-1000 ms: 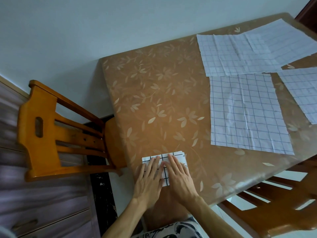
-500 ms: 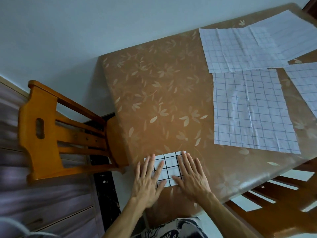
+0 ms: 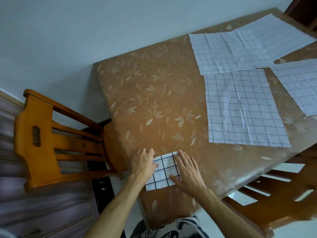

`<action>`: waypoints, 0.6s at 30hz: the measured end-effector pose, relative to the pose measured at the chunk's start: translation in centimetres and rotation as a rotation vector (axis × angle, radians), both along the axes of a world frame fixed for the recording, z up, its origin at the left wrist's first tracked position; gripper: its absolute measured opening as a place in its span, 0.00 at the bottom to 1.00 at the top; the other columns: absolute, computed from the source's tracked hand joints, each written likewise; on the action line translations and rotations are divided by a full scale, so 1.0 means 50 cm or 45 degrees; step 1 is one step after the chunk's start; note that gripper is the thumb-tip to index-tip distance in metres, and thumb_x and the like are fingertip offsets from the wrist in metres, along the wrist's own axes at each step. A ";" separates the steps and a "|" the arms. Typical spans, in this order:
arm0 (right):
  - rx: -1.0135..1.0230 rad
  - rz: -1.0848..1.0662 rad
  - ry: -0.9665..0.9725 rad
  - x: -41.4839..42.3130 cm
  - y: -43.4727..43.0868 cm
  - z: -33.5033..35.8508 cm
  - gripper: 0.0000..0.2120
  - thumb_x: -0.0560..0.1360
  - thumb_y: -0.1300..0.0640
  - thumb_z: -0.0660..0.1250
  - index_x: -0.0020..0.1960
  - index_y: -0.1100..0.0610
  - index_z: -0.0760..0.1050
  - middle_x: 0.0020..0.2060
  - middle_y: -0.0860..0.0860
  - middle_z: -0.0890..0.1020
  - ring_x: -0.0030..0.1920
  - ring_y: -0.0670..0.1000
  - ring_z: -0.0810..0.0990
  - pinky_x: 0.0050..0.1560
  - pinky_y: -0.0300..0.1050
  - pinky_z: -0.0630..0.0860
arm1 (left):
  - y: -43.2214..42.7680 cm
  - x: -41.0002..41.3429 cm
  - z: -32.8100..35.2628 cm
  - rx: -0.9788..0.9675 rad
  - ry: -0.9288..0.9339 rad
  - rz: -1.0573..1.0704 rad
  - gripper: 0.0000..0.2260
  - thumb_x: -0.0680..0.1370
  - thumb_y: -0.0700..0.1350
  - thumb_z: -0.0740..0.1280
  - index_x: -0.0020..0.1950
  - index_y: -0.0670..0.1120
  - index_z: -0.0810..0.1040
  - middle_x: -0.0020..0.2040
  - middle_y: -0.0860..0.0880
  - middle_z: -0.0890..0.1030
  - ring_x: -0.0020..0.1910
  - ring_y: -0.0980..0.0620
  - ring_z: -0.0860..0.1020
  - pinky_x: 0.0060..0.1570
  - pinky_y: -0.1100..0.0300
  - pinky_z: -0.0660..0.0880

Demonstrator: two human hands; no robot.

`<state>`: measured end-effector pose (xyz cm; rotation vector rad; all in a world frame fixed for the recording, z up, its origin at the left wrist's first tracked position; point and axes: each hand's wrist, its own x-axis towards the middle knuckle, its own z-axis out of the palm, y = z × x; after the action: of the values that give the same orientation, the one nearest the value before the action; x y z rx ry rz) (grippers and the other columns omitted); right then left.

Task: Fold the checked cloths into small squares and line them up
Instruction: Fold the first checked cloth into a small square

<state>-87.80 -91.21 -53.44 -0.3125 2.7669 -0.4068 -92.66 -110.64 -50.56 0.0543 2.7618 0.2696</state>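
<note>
A small folded checked cloth (image 3: 163, 170) lies near the table's front left corner. My left hand (image 3: 143, 163) rests flat on its left edge, fingers straight. My right hand (image 3: 187, 170) presses flat on its right side, fingers spread. Several unfolded checked cloths lie spread further back on the right: one large (image 3: 243, 110) in the middle, one (image 3: 228, 52) behind it that overlaps another (image 3: 281, 36) at the far corner, and one (image 3: 301, 85) at the right edge.
The brown leaf-patterned table (image 3: 154, 100) stands against a pale wall. A wooden chair (image 3: 51, 134) is pushed in at the left side. Another wooden chair (image 3: 274, 203) stands at the front right.
Both hands slid apart across the folded cloth, left hand to its left edge and right hand to its right side. The view shifted a little.
</note>
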 end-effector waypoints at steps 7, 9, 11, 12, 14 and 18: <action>-0.151 -0.025 0.178 0.028 0.006 0.008 0.25 0.76 0.47 0.61 0.72 0.51 0.67 0.77 0.51 0.61 0.77 0.53 0.56 0.76 0.53 0.58 | -0.002 0.000 0.002 0.003 -0.086 0.090 0.13 0.75 0.58 0.71 0.51 0.50 0.76 0.54 0.49 0.74 0.53 0.49 0.75 0.47 0.56 0.76; -0.180 0.006 0.197 0.044 0.009 0.012 0.22 0.74 0.52 0.65 0.68 0.49 0.72 0.74 0.50 0.67 0.74 0.53 0.63 0.71 0.52 0.65 | -0.006 -0.001 0.008 0.013 -0.147 0.114 0.11 0.76 0.54 0.71 0.50 0.50 0.75 0.53 0.49 0.76 0.51 0.49 0.77 0.47 0.56 0.77; -0.214 0.047 0.208 0.060 0.013 0.017 0.22 0.71 0.54 0.66 0.65 0.49 0.73 0.71 0.49 0.71 0.69 0.53 0.69 0.65 0.51 0.71 | -0.014 0.001 0.014 0.050 -0.275 0.192 0.12 0.75 0.53 0.71 0.52 0.49 0.73 0.52 0.50 0.79 0.49 0.50 0.78 0.43 0.57 0.75; -0.240 0.066 0.212 0.065 0.016 0.018 0.22 0.70 0.56 0.66 0.64 0.49 0.74 0.70 0.49 0.72 0.66 0.53 0.71 0.62 0.50 0.73 | -0.020 0.003 0.016 0.071 -0.336 0.251 0.14 0.74 0.54 0.72 0.53 0.49 0.73 0.51 0.51 0.79 0.49 0.50 0.78 0.42 0.58 0.73; -0.282 0.102 0.211 0.074 0.019 0.019 0.24 0.67 0.60 0.66 0.63 0.49 0.74 0.67 0.47 0.74 0.59 0.52 0.74 0.55 0.48 0.77 | -0.033 0.010 0.018 0.094 -0.390 0.331 0.14 0.72 0.55 0.72 0.52 0.50 0.73 0.50 0.52 0.79 0.48 0.51 0.78 0.40 0.59 0.71; -0.298 0.160 0.186 0.083 0.014 0.012 0.27 0.65 0.65 0.66 0.62 0.49 0.74 0.62 0.45 0.76 0.51 0.50 0.77 0.47 0.45 0.78 | -0.046 0.031 0.020 0.179 -0.437 0.440 0.11 0.69 0.52 0.72 0.38 0.50 0.71 0.36 0.54 0.74 0.35 0.52 0.73 0.34 0.59 0.68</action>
<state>-83.67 -90.50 -52.85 -0.5910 2.8227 -0.7028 -91.11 -112.94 -49.55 -0.3987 2.3936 0.5112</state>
